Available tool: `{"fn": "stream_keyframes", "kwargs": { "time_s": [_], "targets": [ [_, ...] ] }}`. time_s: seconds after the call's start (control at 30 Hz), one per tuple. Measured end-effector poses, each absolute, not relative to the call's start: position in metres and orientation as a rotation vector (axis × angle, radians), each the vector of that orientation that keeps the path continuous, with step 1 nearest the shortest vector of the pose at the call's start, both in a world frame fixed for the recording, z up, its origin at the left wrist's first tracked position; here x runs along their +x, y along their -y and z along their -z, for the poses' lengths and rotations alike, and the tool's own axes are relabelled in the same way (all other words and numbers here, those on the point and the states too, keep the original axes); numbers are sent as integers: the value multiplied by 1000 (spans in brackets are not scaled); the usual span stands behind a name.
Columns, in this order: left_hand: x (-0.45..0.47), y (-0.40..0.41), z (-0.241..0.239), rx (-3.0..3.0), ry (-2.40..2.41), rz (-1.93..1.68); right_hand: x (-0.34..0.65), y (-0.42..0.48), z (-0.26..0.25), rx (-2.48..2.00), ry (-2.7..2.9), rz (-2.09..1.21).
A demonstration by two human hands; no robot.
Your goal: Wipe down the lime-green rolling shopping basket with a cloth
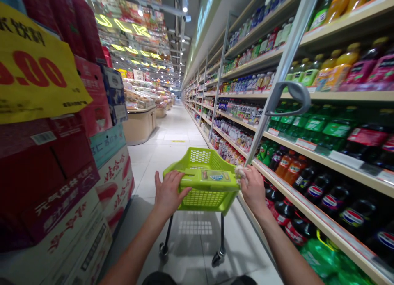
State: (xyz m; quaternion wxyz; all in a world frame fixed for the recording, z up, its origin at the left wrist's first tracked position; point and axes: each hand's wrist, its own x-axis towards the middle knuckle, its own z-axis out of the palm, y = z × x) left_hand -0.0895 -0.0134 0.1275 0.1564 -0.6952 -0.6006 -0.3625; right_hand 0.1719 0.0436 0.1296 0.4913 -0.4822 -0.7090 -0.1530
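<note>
A lime-green shopping cart (212, 201) with a meshed plastic basket stands in front of me, its basket showing no goods. My left hand (169, 192) lies over the left end of the cart's handle (197, 179), fingers bent over the top and one finger sticking out to the side. At the handle's right end, my right hand (254, 188) is closed on a crumpled whitish cloth or tissue (241, 173) that touches the handle. A printed label (217, 176) sits in the middle of the handle.
Stacked drink cartons (64, 170) and a yellow price sign (40, 67) rise close on my left. Along the right run shelves (332, 153) of bottles, with a grey handle (291, 99) on an upright. A tiled aisle (175, 129) leads ahead past display counters (140, 127).
</note>
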Motion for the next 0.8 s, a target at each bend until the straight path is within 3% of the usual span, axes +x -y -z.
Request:
{"fn": "stream_keyframes", "kwargs": {
  "time_s": [0.3, 0.4, 0.57, 0.8],
  "targets": [
    [-41, 13, -147, -2211, 1506, 1316, 81, -17, -147, -825, 1888, -173],
    [-10, 5, -160, -2353, 1509, 1257, 86, -22, -153, -756, 1760, -377],
    [-3, -8, -160, -2334, 1517, 1129, 135, -45, -136, -1073, 1695, -19],
    [-79, -5, -143, -2125, 1595, 1347, 155, -54, -118, -1216, 1758, 300]
  ]
}}
